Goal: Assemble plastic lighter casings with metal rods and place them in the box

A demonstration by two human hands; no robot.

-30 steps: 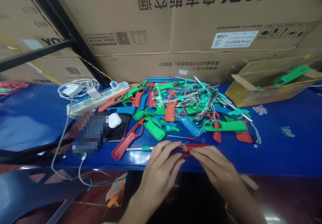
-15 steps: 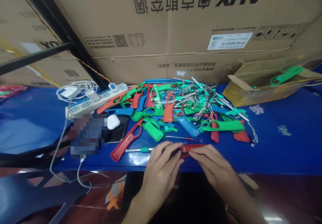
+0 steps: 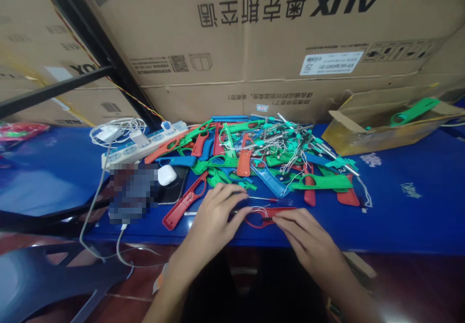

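A red lighter handle half-shell (image 3: pixel 286 210) lies at the table's front edge, its trigger loop pointing left. My right hand (image 3: pixel 308 233) pinches it near the middle, fingertips at a small dark part inside. White wires (image 3: pixel 262 210) run in the shell. My left hand (image 3: pixel 218 214) curls over a metal tube (image 3: pixel 189 213), whose tip shows on the left; a dark piece shows between thumb and fingers. Much of the tube is hidden by that hand. Another red half-shell (image 3: pixel 185 202) lies left of it. Beyond the hands is a thin screwdriver (image 3: pixel 283 201) with a clear handle.
A pile of coloured lighter shells (image 3: pixel 267 177) and wired metal tubes (image 3: pixel 294 139) spreads behind my hands. At left are a power strip (image 3: pixel 145 144), a white earphone case (image 3: pixel 166 175) and cables. An open carton (image 3: pixel 385 136) stands right; a large cardboard box (image 3: pixel 232 37) backs the table (image 3: pixel 399 216).
My left hand has moved left and slightly up, off the red shell, uncovering its trigger loop and covering more of the metal tube. My right hand stays on the shell.
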